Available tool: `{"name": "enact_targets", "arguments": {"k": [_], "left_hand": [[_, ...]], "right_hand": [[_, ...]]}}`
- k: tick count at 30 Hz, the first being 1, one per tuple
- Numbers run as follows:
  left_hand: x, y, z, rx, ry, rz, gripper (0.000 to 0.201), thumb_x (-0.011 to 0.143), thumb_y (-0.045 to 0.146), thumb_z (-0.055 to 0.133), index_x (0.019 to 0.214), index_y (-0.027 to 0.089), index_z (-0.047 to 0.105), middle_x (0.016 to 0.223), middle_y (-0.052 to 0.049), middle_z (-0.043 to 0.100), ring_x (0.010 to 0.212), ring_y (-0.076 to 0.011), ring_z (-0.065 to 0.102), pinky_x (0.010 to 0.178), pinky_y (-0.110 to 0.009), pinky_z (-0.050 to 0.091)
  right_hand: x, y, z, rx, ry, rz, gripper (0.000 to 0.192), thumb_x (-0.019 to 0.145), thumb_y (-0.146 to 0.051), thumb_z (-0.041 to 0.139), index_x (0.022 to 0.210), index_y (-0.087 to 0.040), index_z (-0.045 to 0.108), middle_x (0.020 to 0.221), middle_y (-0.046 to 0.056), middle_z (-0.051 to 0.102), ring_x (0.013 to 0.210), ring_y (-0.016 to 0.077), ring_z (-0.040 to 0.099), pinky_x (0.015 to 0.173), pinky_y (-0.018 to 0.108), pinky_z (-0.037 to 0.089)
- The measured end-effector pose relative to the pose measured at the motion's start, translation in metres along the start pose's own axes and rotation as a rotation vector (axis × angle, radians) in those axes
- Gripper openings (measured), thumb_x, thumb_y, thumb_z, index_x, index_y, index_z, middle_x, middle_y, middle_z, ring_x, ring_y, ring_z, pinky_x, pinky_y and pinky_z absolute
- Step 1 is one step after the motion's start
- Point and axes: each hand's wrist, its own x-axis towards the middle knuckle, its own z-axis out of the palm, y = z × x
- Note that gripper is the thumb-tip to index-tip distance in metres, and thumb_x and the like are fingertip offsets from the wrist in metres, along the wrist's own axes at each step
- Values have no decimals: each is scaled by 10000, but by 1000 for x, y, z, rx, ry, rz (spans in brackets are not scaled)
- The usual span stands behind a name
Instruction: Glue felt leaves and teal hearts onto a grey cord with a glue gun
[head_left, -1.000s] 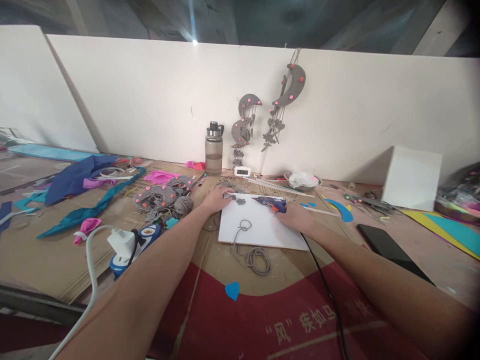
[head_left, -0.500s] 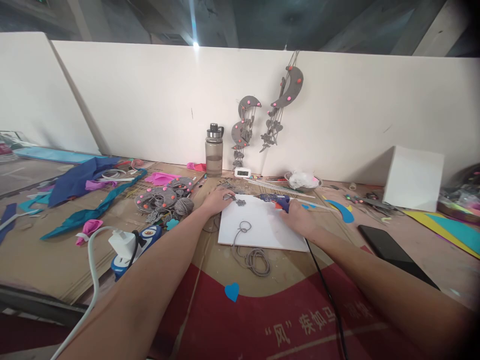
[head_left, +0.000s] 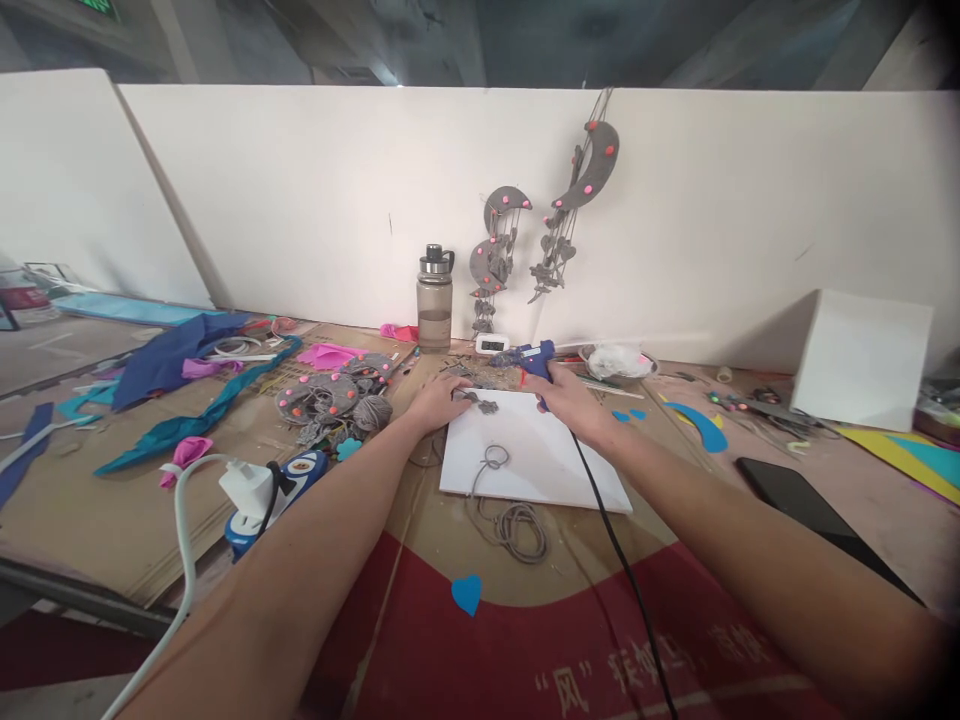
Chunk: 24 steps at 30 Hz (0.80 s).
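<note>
A blue hot glue gun point(head_left: 534, 358) is gripped in my right hand point(head_left: 566, 400), its nozzle pointing left above the far edge of a white board point(head_left: 547, 450). From its handle a black cable point(head_left: 609, 530) runs down toward me. My left hand point(head_left: 439, 402) is at the board's far left corner, fingertips pinched at a small grey flower-like piece point(head_left: 487, 407). Exactly how the fingertips hold that piece is too small to tell. Grey cord point(head_left: 521, 530) lies in a loose coil across the board's near edge and the cardboard.
Behind the board stand a water bottle point(head_left: 435, 305) and a small white digital clock point(head_left: 492, 344). Grey moon-shaped hangings point(head_left: 592, 170) hang on the white wall. To the left lie grey decorated rings point(head_left: 322, 395) and a power strip point(head_left: 300, 475); a phone point(head_left: 810, 515) lies right.
My right hand has lifted the glue gun up and left, from beside the board to above its far edge. The left hand stays at the grey piece. The view has shifted slightly.
</note>
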Motion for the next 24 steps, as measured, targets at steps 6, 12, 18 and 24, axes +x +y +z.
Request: {"name": "enact_targets", "arguments": {"k": [6,12,18,24], "left_hand": [[-1,2,-2,-2,7,4,390,747,326,615,1118,212,646,1178,-69,630,1092,-242,555,977,-383,434],[-2,4,-4,-23,9,25,345,745,318,615,1064,190,645,1126,-75,639,1019,-227,577,921,-372,466],[-1,5,-5,-30,-1,7,317,745,340,612,1019,182,640,1076,-77,643,982,-225,576,874,-366,482],[0,6,-5,-39,-4,-21,312,726,339,631,994,180,629,1029,-73,646,988,-225,578,879,-364,478]], "right_hand": [[14,9,13,249,-31,-133,207,830,-370,500,945,-200,475,762,-3,542,641,113,530,568,248,496],[10,39,31,430,-137,-136,328,791,-429,541,1009,-200,457,958,38,607,680,106,546,550,238,467],[8,45,34,278,-133,-180,307,832,-405,500,1023,-165,498,842,15,626,582,87,464,541,226,386],[6,47,34,165,-32,-197,330,878,-419,418,1049,-161,532,905,37,649,636,117,494,612,253,396]]}}
